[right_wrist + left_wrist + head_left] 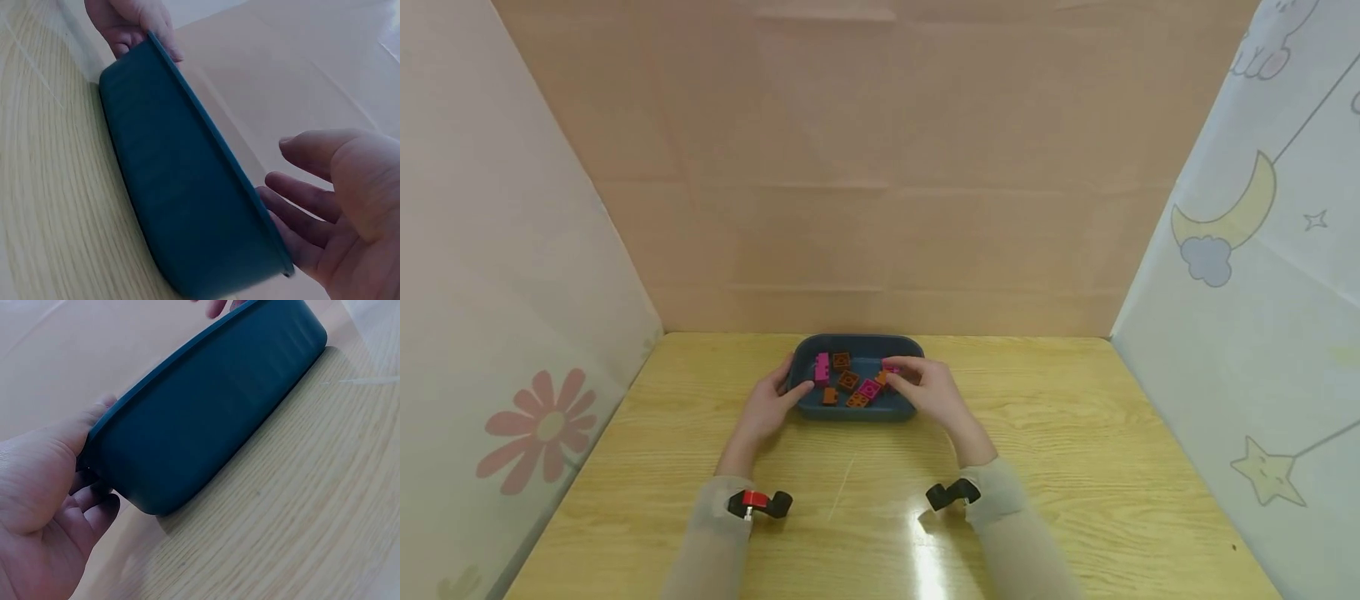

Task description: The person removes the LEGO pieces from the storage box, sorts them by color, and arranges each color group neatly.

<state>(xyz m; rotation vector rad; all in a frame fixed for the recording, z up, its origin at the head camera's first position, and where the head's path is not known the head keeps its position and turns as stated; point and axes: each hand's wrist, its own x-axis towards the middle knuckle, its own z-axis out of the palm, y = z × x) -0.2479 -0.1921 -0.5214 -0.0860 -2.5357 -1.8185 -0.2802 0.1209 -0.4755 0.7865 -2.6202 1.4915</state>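
A dark blue-green plastic tray (853, 414) stands on the table with several pink and orange toy building bricks inside. My left hand (767, 406) grips its left end, thumb over the rim and fingers against the outer wall (187, 425). Over the right end, my right hand (931, 390) reaches in past the rim. Its thumb and fingers are apart in the right wrist view, with nothing visible between them. Close by its fingertips lie an orange brick (881, 380) and a partly covered pink brick (890, 367). Another pink brick (822, 368) is near the left thumb.
The light wood table (1052, 467) meets a peach-coloured back wall (887, 208) just behind the tray. Pale patterned sheets stand on the left (512, 250) and right (1262, 333). Each sleeve carries a black wrist camera, the left one (760, 503) with a red part.
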